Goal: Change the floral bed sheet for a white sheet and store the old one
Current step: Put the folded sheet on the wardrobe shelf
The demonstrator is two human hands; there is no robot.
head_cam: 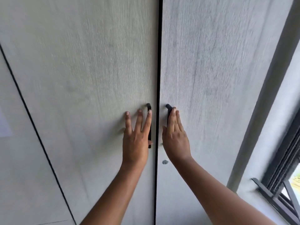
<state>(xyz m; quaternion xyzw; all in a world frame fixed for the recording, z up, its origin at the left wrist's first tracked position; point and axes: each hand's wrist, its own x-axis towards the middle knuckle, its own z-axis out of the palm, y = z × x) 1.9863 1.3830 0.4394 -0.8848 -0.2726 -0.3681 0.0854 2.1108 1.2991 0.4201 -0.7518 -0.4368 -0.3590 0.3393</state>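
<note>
Two tall pale grey wardrobe doors fill the view, the left door (90,78) and the right door (219,78), meeting at a dark vertical gap. Each carries a black vertical handle beside the gap. My left hand (136,137) lies flat on the left door with straight, spread fingers, its index finger over the left handle (149,108). My right hand (176,137) lies flat with straight fingers over the right handle (168,108). No bed sheet is in view.
A small round silver lock (165,162) sits on the right door below my right hand. Another door panel (19,159) adjoins on the left. A grey wall strip and a black-framed window (284,189) stand at the right.
</note>
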